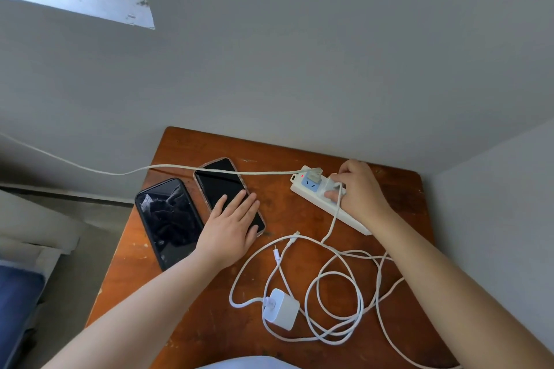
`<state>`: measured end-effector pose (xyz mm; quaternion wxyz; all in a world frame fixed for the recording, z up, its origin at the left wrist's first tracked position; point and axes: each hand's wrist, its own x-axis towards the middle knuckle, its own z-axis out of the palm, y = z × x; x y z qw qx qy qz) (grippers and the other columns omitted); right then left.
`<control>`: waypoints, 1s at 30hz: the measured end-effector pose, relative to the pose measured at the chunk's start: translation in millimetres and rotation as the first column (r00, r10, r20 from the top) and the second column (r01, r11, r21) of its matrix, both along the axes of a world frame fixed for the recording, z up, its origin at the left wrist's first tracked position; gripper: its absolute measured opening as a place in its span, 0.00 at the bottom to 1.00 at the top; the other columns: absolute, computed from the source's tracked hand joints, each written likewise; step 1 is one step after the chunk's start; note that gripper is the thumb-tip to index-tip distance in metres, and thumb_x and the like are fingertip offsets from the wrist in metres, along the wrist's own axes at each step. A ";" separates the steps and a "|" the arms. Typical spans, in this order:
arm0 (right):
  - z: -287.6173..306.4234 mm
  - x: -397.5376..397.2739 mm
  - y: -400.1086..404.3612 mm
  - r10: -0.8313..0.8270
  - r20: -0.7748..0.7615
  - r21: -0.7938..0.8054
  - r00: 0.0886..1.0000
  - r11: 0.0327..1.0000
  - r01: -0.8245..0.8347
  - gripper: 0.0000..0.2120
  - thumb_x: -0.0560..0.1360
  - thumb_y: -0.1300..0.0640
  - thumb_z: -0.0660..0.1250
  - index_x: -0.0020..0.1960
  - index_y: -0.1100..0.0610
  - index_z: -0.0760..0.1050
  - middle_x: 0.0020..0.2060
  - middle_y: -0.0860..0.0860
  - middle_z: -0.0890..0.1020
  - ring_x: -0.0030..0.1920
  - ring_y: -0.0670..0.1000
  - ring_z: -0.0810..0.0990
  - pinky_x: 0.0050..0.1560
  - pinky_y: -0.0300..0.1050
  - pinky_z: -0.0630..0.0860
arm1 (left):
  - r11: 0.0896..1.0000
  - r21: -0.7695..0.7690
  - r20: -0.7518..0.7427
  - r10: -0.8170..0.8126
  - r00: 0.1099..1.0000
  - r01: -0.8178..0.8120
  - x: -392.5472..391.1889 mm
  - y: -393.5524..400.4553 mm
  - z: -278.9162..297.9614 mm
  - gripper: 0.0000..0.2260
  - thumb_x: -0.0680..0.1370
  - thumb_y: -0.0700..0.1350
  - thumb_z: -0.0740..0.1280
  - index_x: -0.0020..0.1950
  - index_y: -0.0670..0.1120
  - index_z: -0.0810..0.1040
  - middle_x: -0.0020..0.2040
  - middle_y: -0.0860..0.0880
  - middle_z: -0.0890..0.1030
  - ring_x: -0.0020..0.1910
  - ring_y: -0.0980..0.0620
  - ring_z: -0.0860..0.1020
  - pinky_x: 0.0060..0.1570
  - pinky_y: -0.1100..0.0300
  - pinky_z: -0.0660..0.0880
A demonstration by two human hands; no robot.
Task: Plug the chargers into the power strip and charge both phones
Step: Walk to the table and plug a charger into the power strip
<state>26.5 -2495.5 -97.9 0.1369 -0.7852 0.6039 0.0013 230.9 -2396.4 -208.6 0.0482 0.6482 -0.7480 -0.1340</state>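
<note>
Our right fingers [335, 196] pinch a white charger [335, 186] against the power strip [317, 198]; its prongs are hidden under them, so we cannot tell how deep it sits. Our left hand [229, 223] lies flat, unclenched, covering the lower half of one phone [218, 181]; the cracked phone [168, 219] sits just left. A second charger [281, 308] lies loose nearer us on the scuffed wooden table [195, 323], against grey walls.

On the table [209, 323], two phones lie side by side at centre left: one phone [168, 223] further left, the other phone [221, 186] just right of it. The power strip [317, 201] lies at right; a loose charger [280, 308] sits below centre among coiled cables [332, 302].
</note>
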 end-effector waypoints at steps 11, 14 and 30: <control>6.0 5.7 -4.1 0.005 -0.283 0.099 0.959 0.995 0.024 0.15 0.76 0.60 0.63 0.62 0.60 0.71 0.59 0.57 0.75 0.58 0.55 0.74 0.55 0.44 0.74 | 1.000 0.004 -0.020 0.001 1.000 -0.001 -0.5 -0.2 3.2 0.23 0.79 0.55 0.48 0.73 0.50 0.51 0.75 0.51 0.54 0.74 0.52 0.44 0.68 0.54 0.34; 8.4 5.8 1.6 0.029 -0.269 0.049 0.963 0.999 -0.016 0.15 0.76 0.60 0.63 0.62 0.60 0.71 0.58 0.57 0.76 0.57 0.54 0.74 0.53 0.42 0.74 | 1.000 0.004 -0.019 0.002 1.000 -0.002 -0.3 0.1 3.5 0.23 0.79 0.55 0.48 0.73 0.50 0.51 0.75 0.51 0.54 0.74 0.52 0.45 0.68 0.54 0.34; 8.9 5.8 8.8 0.109 -0.258 0.050 0.960 0.994 -0.099 0.18 0.75 0.63 0.63 0.65 0.59 0.68 0.59 0.57 0.74 0.59 0.54 0.72 0.54 0.44 0.73 | 1.000 -0.001 -0.001 0.007 1.000 -0.007 -1.1 0.7 7.6 0.23 0.79 0.55 0.48 0.73 0.50 0.51 0.75 0.51 0.54 0.74 0.52 0.45 0.69 0.53 0.35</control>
